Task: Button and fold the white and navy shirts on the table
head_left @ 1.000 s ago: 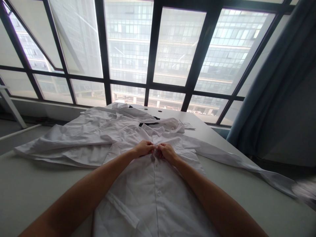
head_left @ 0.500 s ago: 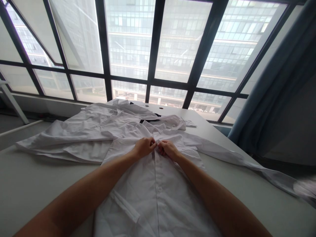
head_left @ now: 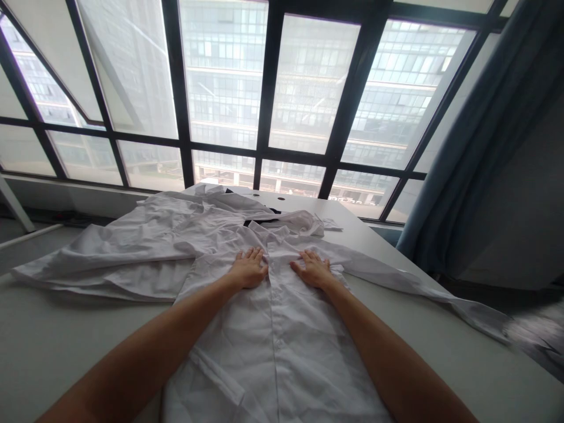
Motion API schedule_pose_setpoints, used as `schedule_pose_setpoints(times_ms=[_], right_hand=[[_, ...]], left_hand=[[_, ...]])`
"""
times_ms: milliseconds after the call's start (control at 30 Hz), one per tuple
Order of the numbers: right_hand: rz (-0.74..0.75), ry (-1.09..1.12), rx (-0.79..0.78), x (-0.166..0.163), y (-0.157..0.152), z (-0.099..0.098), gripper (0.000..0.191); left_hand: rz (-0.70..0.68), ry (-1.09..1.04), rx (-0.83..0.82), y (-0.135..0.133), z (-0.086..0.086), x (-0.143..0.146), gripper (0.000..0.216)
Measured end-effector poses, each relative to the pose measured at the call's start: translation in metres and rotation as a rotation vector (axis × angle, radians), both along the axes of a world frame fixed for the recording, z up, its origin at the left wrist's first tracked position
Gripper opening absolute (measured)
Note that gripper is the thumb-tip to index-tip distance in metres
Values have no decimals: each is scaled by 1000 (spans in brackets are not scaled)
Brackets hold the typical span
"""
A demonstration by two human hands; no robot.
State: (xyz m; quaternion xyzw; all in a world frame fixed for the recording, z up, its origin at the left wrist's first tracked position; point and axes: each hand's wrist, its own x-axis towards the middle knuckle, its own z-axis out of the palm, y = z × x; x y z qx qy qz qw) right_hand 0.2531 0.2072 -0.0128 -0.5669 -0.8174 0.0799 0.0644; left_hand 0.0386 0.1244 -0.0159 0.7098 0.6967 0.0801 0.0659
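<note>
A white button-up shirt (head_left: 247,352) lies front up on the table, its collar pointing away from me and its button placket running down the middle. My left hand (head_left: 249,268) rests flat on the chest just left of the placket, fingers spread. On the other side of the placket, my right hand (head_left: 312,268) also lies flat with its fingers apart. Neither hand holds anything. One long sleeve (head_left: 396,276) stretches out to the right across the table.
More white shirts (head_left: 145,241) lie heaped on the table (head_left: 79,341) at the left and back. A blue curtain (head_left: 458,158) hangs at the right, and large windows stand behind. Something pale and blurred (head_left: 535,332) sits at the right edge.
Both hands were pinching the placket together at the upper chest. They have let go, moved apart to either side and now lie flat on the shirt.
</note>
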Motion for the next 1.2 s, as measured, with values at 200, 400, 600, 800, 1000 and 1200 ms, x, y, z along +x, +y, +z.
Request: schedule_pose_setpoints(times_ms=[200, 400, 600, 800, 1000, 1200], right_hand=[[8, -63, -111, 3, 4, 3, 77], [-7, -50, -112, 2, 9, 3, 82], [-10, -20, -86, -1, 34, -5, 84], [-1, 6, -13, -3, 51, -8, 79], [87, -89, 354, -1, 11, 6, 59], [175, -45, 318, 25, -41, 0, 49]], left_hand=[[-22, 15, -14, 9, 0, -12, 66], [-39, 19, -11, 30, -1, -29, 71], [-86, 56, -9, 53, -2, -37, 71], [9, 54, 58, 49, 0, -26, 66], [-100, 105, 93, -7, 8, -21, 51], [-317, -82, 144, -93, 32, -34, 33]])
